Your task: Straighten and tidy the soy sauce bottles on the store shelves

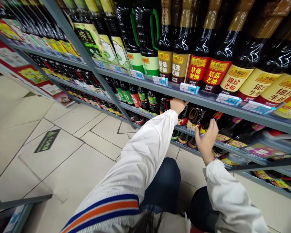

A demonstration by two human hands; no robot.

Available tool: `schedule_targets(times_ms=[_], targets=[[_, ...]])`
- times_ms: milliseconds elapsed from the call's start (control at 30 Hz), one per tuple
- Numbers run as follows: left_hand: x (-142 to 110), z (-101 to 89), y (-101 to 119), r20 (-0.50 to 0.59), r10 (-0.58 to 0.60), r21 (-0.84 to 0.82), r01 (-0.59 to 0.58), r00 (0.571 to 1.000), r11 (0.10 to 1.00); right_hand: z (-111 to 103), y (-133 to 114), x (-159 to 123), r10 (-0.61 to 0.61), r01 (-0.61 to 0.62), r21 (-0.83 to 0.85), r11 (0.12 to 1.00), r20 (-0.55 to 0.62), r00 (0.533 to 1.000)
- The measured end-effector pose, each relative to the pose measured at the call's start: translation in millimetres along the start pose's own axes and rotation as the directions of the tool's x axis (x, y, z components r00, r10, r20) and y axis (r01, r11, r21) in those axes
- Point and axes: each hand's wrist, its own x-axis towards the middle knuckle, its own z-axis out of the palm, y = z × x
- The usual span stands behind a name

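Observation:
My left hand (178,105) reaches into the lower shelf, just under the front edge of the shelf above. Its fingers are hidden among dark soy sauce bottles, so I cannot make out whether it grips one. Close beside it, to the right, stands a dark bottle (196,117) with a moulded handle and a pale label. My right hand (208,139) is open in front of the same shelf, thumb apart from the fingers and nothing in it. Behind its fingertips are dark bottles with red and yellow labels, partly covered.
Above my hands, a grey shelf (145,83) with price tags carries tall soy sauce bottles (197,69). A large jug (277,140) sits at the lower right. Tiled floor (99,139) spreads left, and another shelf corner (21,205) juts in at the bottom left.

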Motion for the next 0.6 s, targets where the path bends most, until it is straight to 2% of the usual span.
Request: schedule_targets(times_ms=[33, 100, 200, 300, 367, 500, 600], targets=[[-1, 0.1, 0, -0.007, -0.008, -0.001, 0.008, 1.0, 1.0, 14, -14, 14, 0.0, 0.0, 0.019, 1.0, 0.023, 1.0], [-3, 0.6, -1, -0.023, -0.034, -0.009, 0.034, 0.999, 0.999, 35, -26, 45, 0.081, -0.081, -0.003, 0.997, 0.054, 0.995], [-5, 1.0, -2, -0.046, -0.054, -0.036, 0.052, 0.998, 0.998, 52, -15, 87, 0.273, -0.26, -0.101, 0.96, 0.15, 0.95], [-3, 0.5, -5, -0.034, -0.026, -0.066, 0.023, 0.999, 0.998, 56, -1, 115, 0.36, -0.332, -0.149, 0.932, 0.244, 0.901], [-1, 0.2, -9, -0.02, 0.008, -0.083, -0.01, 1.0, 0.996, 55, 2, 123, 0.368, -0.334, -0.167, 0.928, 0.254, 0.894], [3, 0.6, -13, -0.025, 0.091, -0.107, -0.093, 0.996, 0.99, 52, 0, 125, 0.403, -0.353, -0.24, 0.904, 0.202, 0.893], [5, 0.5, -14, -0.031, 0.1, -0.101, -0.103, 0.994, 0.99, 53, 2, 126, 0.333, -0.274, -0.268, 0.924, 0.203, 0.921]])
